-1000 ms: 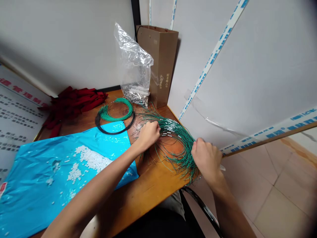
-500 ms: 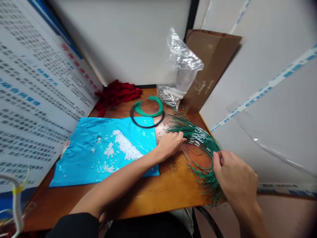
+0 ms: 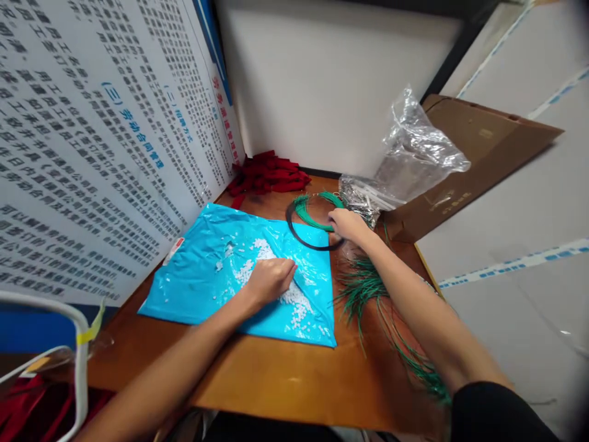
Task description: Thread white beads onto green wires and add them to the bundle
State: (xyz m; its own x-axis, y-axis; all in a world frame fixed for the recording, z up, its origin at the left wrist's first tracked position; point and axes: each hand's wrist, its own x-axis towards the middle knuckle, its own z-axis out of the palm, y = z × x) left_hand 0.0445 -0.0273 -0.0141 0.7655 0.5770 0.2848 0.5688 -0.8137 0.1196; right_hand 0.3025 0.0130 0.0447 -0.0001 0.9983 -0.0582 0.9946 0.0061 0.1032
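My left hand point(image 3: 271, 277) is closed in a fist just over the small white beads point(image 3: 294, 299), which lie scattered on a blue plastic bag point(image 3: 184, 288). Whatever the fist holds is hidden. My right hand point(image 3: 346, 222) reaches to the back of the table, its fingers pinched on the right side of the coil of green cord point(image 3: 308, 216). A black ring point(image 3: 313, 247) lies around the coil's front, partly on the bag. Under my right forearm rests a bundle of green cords point(image 3: 363, 285), partly hidden by the arm.
On the wooden table point(image 3: 294, 380), red fabric strips point(image 3: 271, 175) are heaped at the back. A clear plastic bag point(image 3: 414, 153) leans by a brown paper bag point(image 3: 464, 153) at the back right. Printed panels stand left. A white metal frame point(image 3: 80, 368) is at lower left.
My left hand has moved from the green cord bundle to the beads on the blue bag. My right hand has gone from the bundle to the green coil. The view has turned left.
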